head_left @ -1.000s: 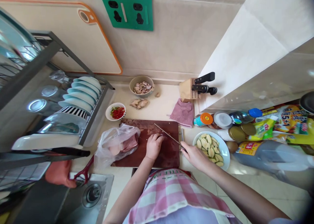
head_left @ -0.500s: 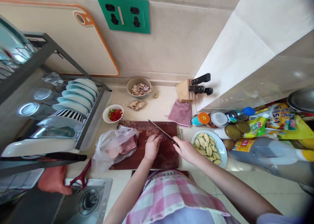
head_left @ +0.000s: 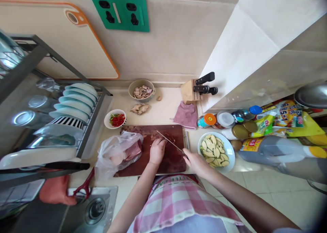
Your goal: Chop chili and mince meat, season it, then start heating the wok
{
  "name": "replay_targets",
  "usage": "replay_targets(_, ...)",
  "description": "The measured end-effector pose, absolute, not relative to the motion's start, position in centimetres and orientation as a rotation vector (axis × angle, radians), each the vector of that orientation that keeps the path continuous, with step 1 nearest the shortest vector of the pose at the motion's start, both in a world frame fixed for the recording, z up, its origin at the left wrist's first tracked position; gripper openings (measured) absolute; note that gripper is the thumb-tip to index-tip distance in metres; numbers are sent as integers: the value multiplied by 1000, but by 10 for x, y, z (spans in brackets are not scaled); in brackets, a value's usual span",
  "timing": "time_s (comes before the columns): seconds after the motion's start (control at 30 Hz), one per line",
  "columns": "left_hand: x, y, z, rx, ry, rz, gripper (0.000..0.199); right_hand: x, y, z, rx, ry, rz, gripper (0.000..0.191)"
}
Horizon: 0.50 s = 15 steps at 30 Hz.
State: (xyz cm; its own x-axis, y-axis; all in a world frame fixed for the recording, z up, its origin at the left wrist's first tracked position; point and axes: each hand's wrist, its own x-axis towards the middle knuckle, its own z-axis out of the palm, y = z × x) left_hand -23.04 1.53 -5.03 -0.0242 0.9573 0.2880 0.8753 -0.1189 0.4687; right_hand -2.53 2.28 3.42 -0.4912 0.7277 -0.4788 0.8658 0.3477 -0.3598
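pink-checked apron (head_left: 168,200), seemingly pale lilac top (head_left: 192,224)

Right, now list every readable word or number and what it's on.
"5+1": orange-and-white plastic packet; its other characters are too blurred.
"TLE PA": pink-and-white checked cloth apron; folds hide the rest.
Too blurred: the yellow-and-red label on the large translucent plastic bottle, and the round orange lid.

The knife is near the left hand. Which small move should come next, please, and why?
Probably, draw the left hand slightly back from the knife: its fingers lie close beside the blade, which the right hand holds slanted over the board.
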Motion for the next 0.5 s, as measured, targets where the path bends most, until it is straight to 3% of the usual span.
replay_targets(0.27,-235,14,-46,2153,1880,794,17,-71,42,33,1522,2411,-897,23)
replay_targets(0.5,-240,12,-46,2066,1930,851,14,-42,20,33,1576,2324,-936,19)
